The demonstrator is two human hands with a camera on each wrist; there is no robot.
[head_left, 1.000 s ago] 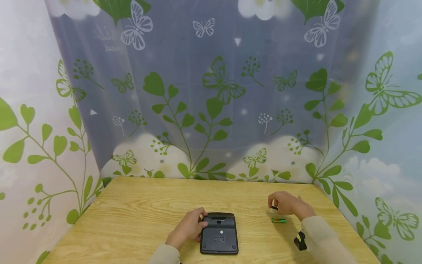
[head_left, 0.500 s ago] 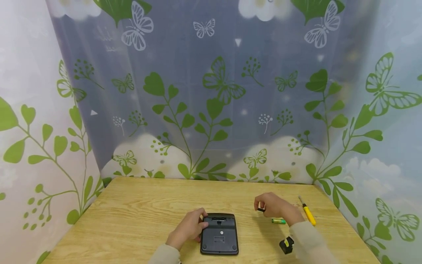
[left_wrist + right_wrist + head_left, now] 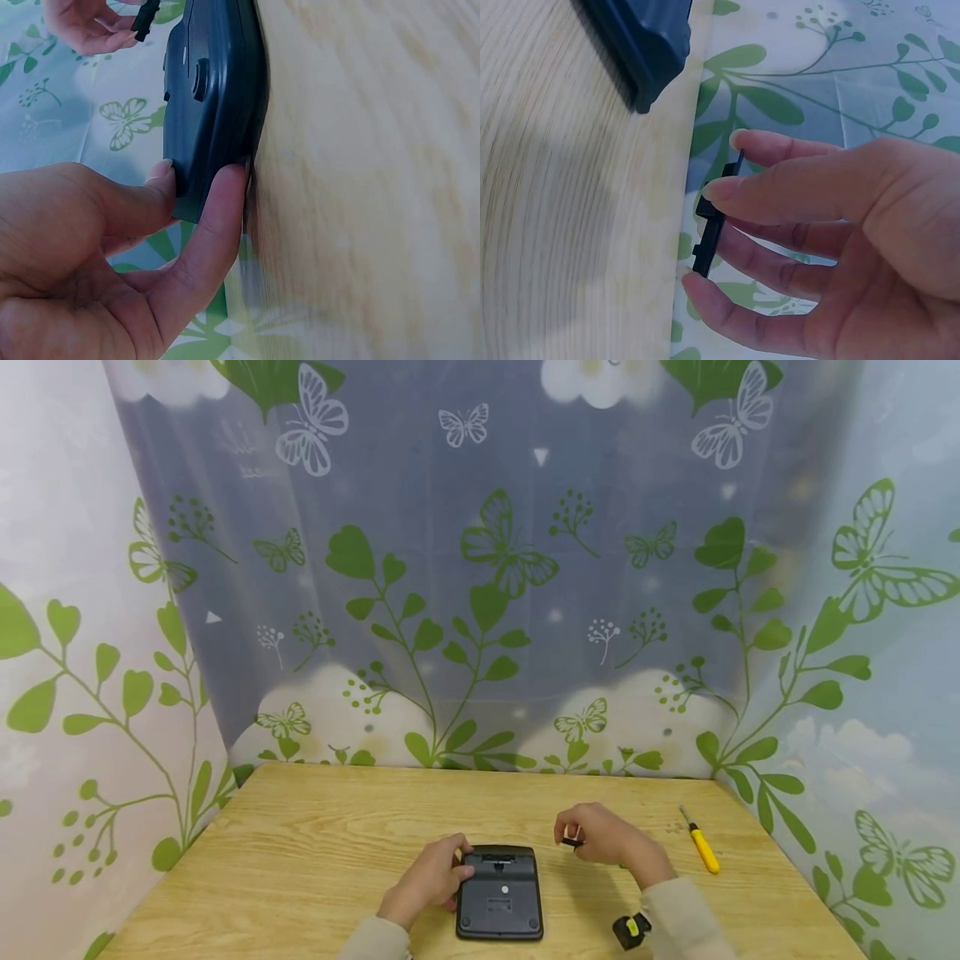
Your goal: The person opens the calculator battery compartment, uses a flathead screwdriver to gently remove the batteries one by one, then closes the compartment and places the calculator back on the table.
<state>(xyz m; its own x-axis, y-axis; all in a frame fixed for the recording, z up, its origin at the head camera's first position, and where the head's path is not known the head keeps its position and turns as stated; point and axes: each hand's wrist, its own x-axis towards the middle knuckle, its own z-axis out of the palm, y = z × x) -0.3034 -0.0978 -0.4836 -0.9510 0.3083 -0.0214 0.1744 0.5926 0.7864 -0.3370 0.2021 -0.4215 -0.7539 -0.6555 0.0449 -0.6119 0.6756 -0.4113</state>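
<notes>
A black calculator (image 3: 498,902) lies face down on the wooden table, its battery compartment (image 3: 497,858) uncovered near the far edge. My left hand (image 3: 429,872) grips its far left corner, thumb on the upturned back and a finger against the lower edge, as the left wrist view shows. To the right, my right hand (image 3: 600,835) pinches a small black battery cover (image 3: 711,221) between thumb and fingers. The cover is held above the table, apart from the calculator. A green battery (image 3: 622,866) is almost wholly hidden behind the right hand.
A yellow-handled screwdriver (image 3: 701,843) lies at the right, with tiny bits (image 3: 672,828) beside its tip. A black and yellow tape measure (image 3: 630,932) sits near the right sleeve. Patterned curtains (image 3: 480,610) stand behind and beside the table (image 3: 300,860).
My right hand has moved left toward the calculator with the battery cover, uncovering the screwdriver and covering the battery. The tape measure has shifted left along with the right sleeve. The left hand stays put.
</notes>
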